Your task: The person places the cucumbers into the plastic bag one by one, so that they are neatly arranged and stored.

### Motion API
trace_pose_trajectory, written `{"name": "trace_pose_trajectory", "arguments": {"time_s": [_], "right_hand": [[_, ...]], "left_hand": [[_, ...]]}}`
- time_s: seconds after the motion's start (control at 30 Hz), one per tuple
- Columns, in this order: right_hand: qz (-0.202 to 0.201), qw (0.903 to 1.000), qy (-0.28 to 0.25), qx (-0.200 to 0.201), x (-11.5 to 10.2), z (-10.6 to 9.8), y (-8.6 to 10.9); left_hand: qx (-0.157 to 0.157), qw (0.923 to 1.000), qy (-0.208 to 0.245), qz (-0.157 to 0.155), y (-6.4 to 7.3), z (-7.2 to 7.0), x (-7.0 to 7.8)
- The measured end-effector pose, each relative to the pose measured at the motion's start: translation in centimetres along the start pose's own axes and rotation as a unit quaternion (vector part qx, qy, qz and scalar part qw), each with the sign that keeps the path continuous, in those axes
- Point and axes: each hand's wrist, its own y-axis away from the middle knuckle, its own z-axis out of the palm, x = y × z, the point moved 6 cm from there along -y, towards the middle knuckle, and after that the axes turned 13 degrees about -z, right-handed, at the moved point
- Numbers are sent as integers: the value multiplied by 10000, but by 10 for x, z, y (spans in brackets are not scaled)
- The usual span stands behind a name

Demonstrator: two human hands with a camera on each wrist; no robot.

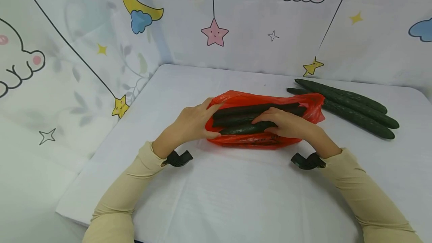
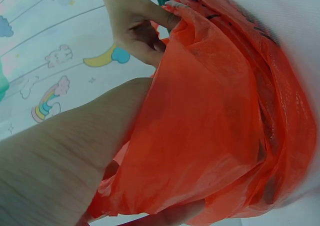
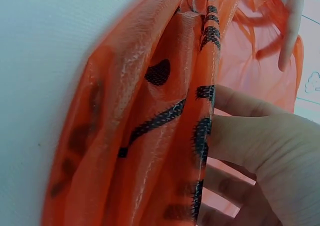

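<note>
Looking down on the worktop (image 1: pixel 219 198), we find three cucumbers (image 1: pixel 233 120) side by side inside a red plastic bag (image 1: pixel 249 143). The right hand (image 1: pixel 287 123) lies over the bag's mouth, its grip clamped on the nearest cucumber (image 1: pixel 237 130). The left hand (image 1: pixel 195 121) spans the bag's left end, grip apart. Black print (image 3: pixel 159 119) marks the plastic, though we cannot read it. Three more cucumbers (image 1: pixel 361 107) lie just to the right.

The bag (image 2: pixel 190 116) looks like thin, crinkled, glossy plastic, the cucumbers (image 1: pixel 243 128) slightly rough and faintly shiny, the sleeves (image 1: pixel 125 190) matt cloth, and the desk (image 1: pixel 236 190) smooth and matt.
</note>
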Motion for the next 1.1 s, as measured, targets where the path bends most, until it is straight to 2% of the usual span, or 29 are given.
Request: {"name": "trace_pose_trajectory", "arguments": {"time_s": [0.37,0.6,1.1], "right_hand": [[-181,9996,168,113,2,-2,0],[-312,9991,146,233,3,-6,3],[-254,9981,115,546,6,-18,20]], "left_hand": [[83,10000,-37,31,0,-2,0],[2,10000,-29,-34,0,0,-1],[-12,9998,125,-129,-1,2,-2]]}}
